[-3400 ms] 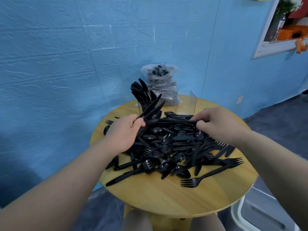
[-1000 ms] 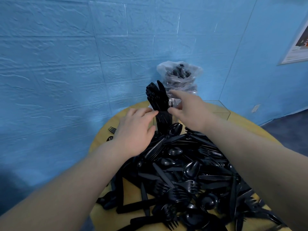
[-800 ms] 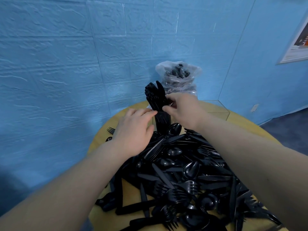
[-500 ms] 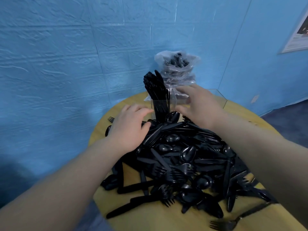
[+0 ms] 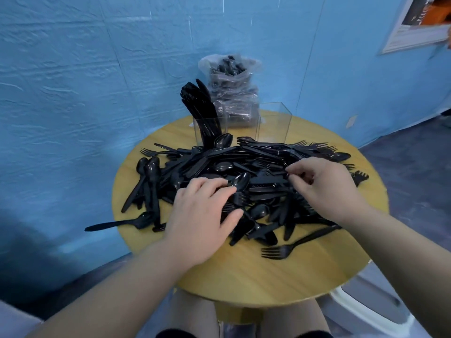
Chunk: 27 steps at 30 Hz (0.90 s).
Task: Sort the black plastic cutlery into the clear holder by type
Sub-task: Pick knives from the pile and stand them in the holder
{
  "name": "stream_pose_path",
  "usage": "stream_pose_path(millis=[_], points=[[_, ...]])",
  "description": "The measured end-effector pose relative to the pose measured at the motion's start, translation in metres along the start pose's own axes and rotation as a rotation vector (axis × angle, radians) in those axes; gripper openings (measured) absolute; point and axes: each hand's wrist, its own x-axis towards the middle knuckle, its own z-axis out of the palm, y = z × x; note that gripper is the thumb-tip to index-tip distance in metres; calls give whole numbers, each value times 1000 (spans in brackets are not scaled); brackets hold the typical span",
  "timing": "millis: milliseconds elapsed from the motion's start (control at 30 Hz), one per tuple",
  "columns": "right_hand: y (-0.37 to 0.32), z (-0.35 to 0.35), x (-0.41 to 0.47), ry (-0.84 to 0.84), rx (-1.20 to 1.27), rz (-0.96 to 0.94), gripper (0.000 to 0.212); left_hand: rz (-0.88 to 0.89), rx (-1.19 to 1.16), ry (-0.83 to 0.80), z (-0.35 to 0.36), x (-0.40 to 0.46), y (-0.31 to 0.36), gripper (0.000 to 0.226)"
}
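A heap of black plastic cutlery point(image 5: 246, 167), with forks, spoons and knives mixed, covers the middle of the round wooden table point(image 5: 244, 284). Behind it stands the clear holder point(image 5: 273, 125). Its left compartment is packed with upright black knives point(image 5: 202, 111), and its right compartment looks empty. My left hand point(image 5: 202, 215) lies palm down on the near left of the heap, fingers spread over forks and a spoon. My right hand point(image 5: 324, 186) hovers on the right side, fingers curled, with thumb and forefinger tips touching cutlery on top of the heap. Whether they grip a piece is unclear.
A clear plastic bag of more black cutlery point(image 5: 231, 89) stands against the blue wall behind the holder. One fork point(image 5: 285, 250) lies alone near the front edge. A spoon point(image 5: 117, 224) pokes over the left edge. A white object point(image 5: 366, 308) sits on the floor, lower right.
My right hand has come back from the knives in the holder to the right side of the heap. My left hand has slid nearer along the heap. The view has pulled back and tilted down.
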Motion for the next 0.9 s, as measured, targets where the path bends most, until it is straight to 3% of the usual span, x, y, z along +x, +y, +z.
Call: stream_pose_path(millis=[233, 400, 567, 767, 900], points=[[-1, 4, 5, -103, -132, -34, 37, -39, 122, -89, 19, 11, 24, 74], [-1, 13, 17, -248, -202, -103, 38, 1, 93, -73, 21, 11, 23, 69], [10, 6, 11, -111, -176, -155, 28, 61, 3, -21, 23, 12, 18, 56], [29, -10, -3, 127, 23, -3, 23, 87, -85, 73, 20, 23, 17, 52], [29, -17, -9, 98, 83, -16, 21, 11, -28, 180, 13, 38, 28, 53]])
